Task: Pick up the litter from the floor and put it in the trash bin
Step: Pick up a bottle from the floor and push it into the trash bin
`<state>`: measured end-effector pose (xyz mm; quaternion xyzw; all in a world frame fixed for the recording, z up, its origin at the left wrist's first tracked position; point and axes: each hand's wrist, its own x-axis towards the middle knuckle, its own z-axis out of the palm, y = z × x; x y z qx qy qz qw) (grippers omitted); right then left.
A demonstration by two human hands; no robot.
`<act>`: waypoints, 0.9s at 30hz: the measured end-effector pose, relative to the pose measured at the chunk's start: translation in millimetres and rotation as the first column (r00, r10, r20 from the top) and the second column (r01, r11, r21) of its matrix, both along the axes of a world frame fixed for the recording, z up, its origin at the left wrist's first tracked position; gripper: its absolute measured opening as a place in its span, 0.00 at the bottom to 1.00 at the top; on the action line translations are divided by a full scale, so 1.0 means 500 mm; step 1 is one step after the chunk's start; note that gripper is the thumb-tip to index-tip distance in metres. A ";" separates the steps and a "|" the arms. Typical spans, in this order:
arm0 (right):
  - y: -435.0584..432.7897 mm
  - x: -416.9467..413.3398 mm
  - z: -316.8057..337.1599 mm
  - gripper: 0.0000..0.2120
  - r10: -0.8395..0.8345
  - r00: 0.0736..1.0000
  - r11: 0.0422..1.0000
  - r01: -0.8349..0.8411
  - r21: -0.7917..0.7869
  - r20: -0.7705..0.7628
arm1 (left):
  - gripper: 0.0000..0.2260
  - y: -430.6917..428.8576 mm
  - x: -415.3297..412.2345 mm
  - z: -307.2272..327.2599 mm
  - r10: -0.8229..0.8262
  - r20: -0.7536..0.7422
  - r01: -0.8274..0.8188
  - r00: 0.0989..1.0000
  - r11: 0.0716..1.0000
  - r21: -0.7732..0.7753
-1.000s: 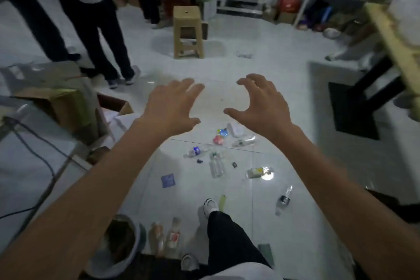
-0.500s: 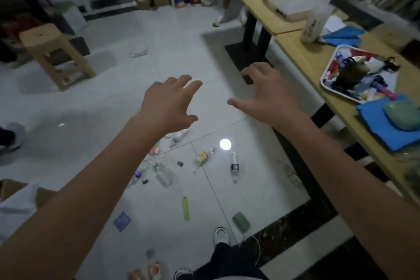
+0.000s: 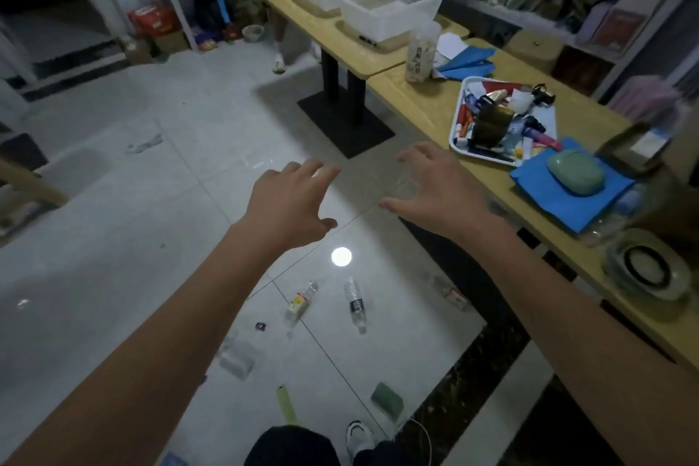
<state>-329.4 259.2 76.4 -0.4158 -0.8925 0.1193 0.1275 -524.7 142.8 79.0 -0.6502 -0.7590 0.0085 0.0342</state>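
Litter [image 3: 299, 310] lies spread on the white floor [image 3: 113, 257], most of it near the dark border strip [image 3: 465, 382] at the lower right, below our two hands. At the far left, well apart from the rest, we see a grey scrap [image 3: 143, 143]. Next come a clear bottle [image 3: 238, 356] that looks crushed, a small dark cap [image 3: 260, 325] and a thin green stick [image 3: 286, 403]. Our left hand [image 3: 289, 206] hangs above the floor with its fingers spread and only slightly bent, and nothing is in it. Lower down lie a yellow-label bottle [image 3: 301, 302] and, near it, a dark-band bottle [image 3: 355, 305], both on their sides. A green pad [image 3: 386, 398] rests just beside the border strip. Our right hand [image 3: 440, 187] is also wide open and empty, its fingers a little curved. One last bottle [image 3: 448, 293] lies in the shadow under the table [image 3: 416, 106]. We cannot see the bin.

We judge that the bottles are empty and so very light. Their thin walls will dent, and their smooth round sides may roll or slip. It seems best to take each one round its middle, at the label. The pad looks soft, so we would pinch it by its long edges. The cap and the stick lie flat on hard glossy tile and call for a fingertip pinch.
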 end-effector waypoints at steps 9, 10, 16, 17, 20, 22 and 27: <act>0.085 -0.030 -0.032 0.36 -0.190 0.979 0.982 0.189 0.012 0.081 | 0.35 0.141 -0.067 -0.055 -0.181 0.071 0.182 0.981 0.983 -0.014; 0.091 -0.038 -0.033 0.36 -0.224 0.971 0.975 0.223 0.013 0.082 | 0.35 0.162 -0.074 -0.057 -0.208 0.079 0.209 0.975 0.978 -0.013; 0.109 -0.091 -0.048 0.36 -0.347 0.929 0.937 0.350 -0.002 0.128 | 0.35 0.269 -0.109 -0.067 -0.380 0.095 0.381 0.920 0.924 0.003; 0.111 -0.100 -0.050 0.36 -0.361 0.923 0.931 0.365 -0.007 0.132 | 0.36 0.284 -0.116 -0.066 -0.405 0.097 0.406 0.909 0.914 0.004; 0.118 -0.123 -0.050 0.36 -0.401 0.904 0.913 0.408 -0.018 0.149 | 0.36 0.328 -0.136 -0.063 -0.450 0.099 0.452 0.887 0.892 0.005; 0.121 -0.132 -0.050 0.36 -0.431 0.889 0.898 0.440 -0.025 0.154 | 0.36 0.352 -0.145 -0.063 -0.475 0.096 0.477 0.875 0.879 -0.001; 0.115 -0.127 -0.066 0.35 -0.516 0.843 0.848 0.528 -0.046 0.153 | 0.37 0.391 -0.132 -0.078 -0.547 0.097 0.551 0.832 0.834 -0.029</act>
